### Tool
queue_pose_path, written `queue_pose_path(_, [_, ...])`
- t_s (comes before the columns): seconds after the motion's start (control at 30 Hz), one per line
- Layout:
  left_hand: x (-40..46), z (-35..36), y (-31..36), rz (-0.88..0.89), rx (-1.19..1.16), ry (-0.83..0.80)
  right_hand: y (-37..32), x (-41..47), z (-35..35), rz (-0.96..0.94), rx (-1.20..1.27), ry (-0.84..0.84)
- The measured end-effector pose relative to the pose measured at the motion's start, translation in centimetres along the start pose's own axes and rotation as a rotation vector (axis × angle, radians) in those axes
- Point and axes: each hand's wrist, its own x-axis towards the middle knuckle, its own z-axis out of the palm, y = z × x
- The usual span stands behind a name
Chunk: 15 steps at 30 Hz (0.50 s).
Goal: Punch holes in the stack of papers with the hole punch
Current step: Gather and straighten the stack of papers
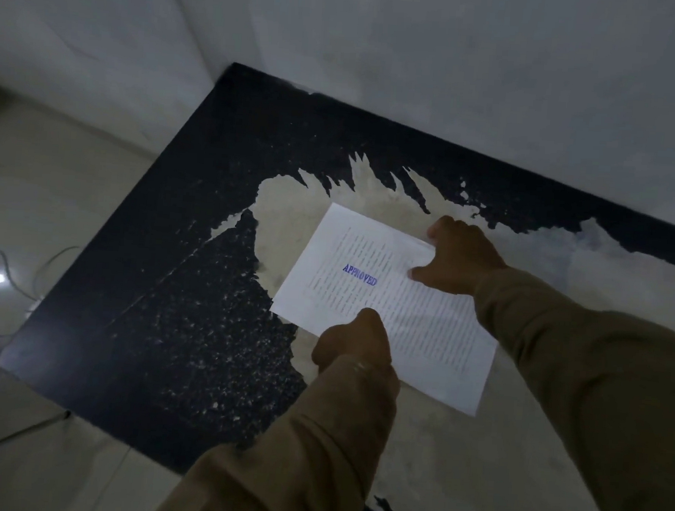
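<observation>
A white stack of papers (370,273) with printed text and a blue "APPROVED" stamp lies on the worn black table (193,254). My left hand (352,343) grips the stack at its near long edge, thumb on top. My right hand (460,255) holds the far long edge, with the thumb pressed on the page and the fingers curled over the edge. Both arms wear tan sleeves. No hole punch is in view.
The table's black coating has peeled off in a large pale patch (291,205) under and around the papers. A grey wall (458,65) runs along the table's far edge. Loose cables (22,275) lie on the tiled floor at left.
</observation>
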Motion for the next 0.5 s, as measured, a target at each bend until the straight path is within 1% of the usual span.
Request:
queue_pose_path(0.1, [0.4,0.2,-0.2,0.003,0.019,0.049,-0.1,0.1,-0.1,0.022,-0.033,-0.028])
queue_pose_path(0.23, [0.5,0.3,-0.4,-0.004,-0.023,0.096,-0.3,0.2,-0.1,0.019,-0.039,-0.050])
queue_pose_path(0.3, [0.5,0.3,-0.5,-0.005,-0.020,0.109,-0.2,0.4,-0.5,0.007,0.025,-0.097])
queue_pose_path(0.43, [0.5,0.2,-0.5,0.014,0.015,0.103,0.6,0.3,-1.6,0.005,0.230,-0.298])
queue_pose_path(0.5, [0.7,0.1,-0.5,0.034,0.075,0.119,1.4,-0.2,-1.5,-0.008,0.323,-0.333])
